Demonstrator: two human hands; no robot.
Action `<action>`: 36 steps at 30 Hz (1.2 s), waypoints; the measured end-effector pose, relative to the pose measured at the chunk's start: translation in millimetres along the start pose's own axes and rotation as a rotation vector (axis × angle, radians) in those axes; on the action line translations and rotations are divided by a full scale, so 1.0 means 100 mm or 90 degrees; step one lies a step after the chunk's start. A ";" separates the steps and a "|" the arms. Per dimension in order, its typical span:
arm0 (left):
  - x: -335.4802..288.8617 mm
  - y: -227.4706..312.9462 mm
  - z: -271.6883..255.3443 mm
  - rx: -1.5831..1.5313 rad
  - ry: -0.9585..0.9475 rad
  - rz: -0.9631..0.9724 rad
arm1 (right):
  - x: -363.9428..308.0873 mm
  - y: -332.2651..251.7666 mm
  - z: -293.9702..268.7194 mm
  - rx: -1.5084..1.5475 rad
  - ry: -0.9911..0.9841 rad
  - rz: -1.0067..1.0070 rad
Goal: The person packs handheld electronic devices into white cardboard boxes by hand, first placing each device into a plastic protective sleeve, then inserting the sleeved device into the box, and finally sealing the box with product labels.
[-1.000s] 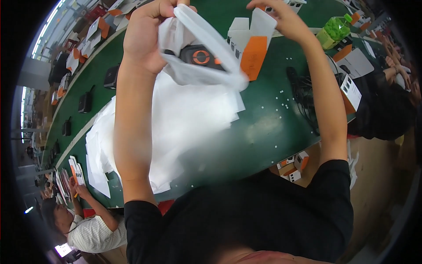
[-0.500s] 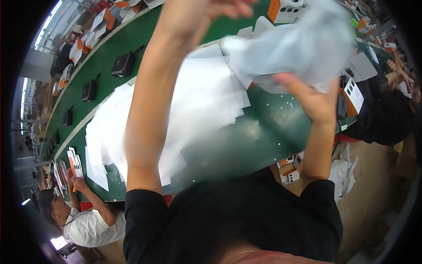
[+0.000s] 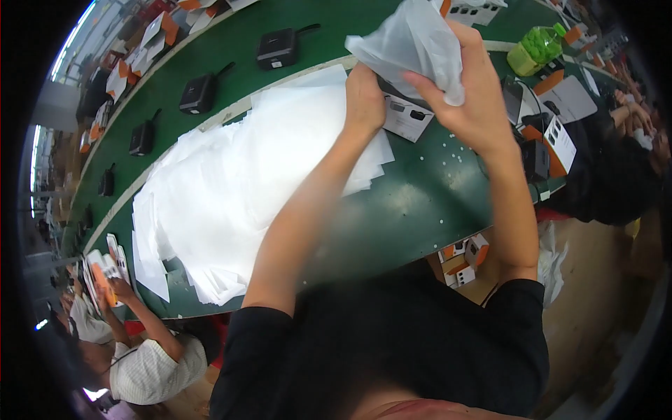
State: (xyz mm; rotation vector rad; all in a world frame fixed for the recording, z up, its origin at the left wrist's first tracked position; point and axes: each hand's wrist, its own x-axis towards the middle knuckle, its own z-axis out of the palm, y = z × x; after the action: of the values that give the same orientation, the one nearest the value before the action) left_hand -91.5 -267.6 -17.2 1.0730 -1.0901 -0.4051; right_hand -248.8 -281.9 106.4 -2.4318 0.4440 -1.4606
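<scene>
A translucent white plastic bag (image 3: 413,45) is held up over the far middle of the green table, crumpled and pointed toward the left. My right hand (image 3: 476,98) is closed on its right side, thumb in front and fingers curled behind. At the bag's lower left edge is my left hand (image 3: 365,101), closed against it, with most of its fingers hidden. Something dark shows just under the bag between the hands; I cannot make out what it is. Below lies a printed white box or card (image 3: 407,119). A wide spread of white sheets (image 3: 217,182) covers the table left of my hands.
Black box-shaped devices with straps (image 3: 277,49) stand in a row along the far left. A green-capped bottle (image 3: 535,50) and an orange-and-white box (image 3: 560,145) are at the right. Under the table edge sits a carton (image 3: 483,283) of small boxes. A co-worker (image 3: 157,367) handles packages at the lower left.
My left hand has come down and right from the far side to the bag. The bag has moved left and is gathered smaller. The bottle and another black device now show.
</scene>
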 end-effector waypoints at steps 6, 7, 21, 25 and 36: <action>-0.07 0.26 0.17 -0.012 0.089 -0.042 | -0.08 0.18 -0.27 -0.220 -0.251 -0.105; -0.10 0.20 0.19 0.039 0.141 0.018 | -0.15 0.16 -0.17 -0.305 -0.294 -0.109; 0.79 -0.11 0.07 0.208 0.243 0.242 | -0.42 1.09 0.64 0.241 -0.154 0.405; 0.96 0.57 -0.33 0.212 0.265 0.062 | 0.02 2.02 1.33 0.155 -0.139 0.398; -0.62 1.12 -1.68 0.184 0.097 -0.076 | 1.26 1.56 1.77 0.023 -0.596 0.049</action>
State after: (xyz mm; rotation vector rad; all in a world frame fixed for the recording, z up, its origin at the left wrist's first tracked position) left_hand 1.9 -86.0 37.7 1.4063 -0.9691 -0.2595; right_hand -54.5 -461.8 68.2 -2.6718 0.2711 -0.1896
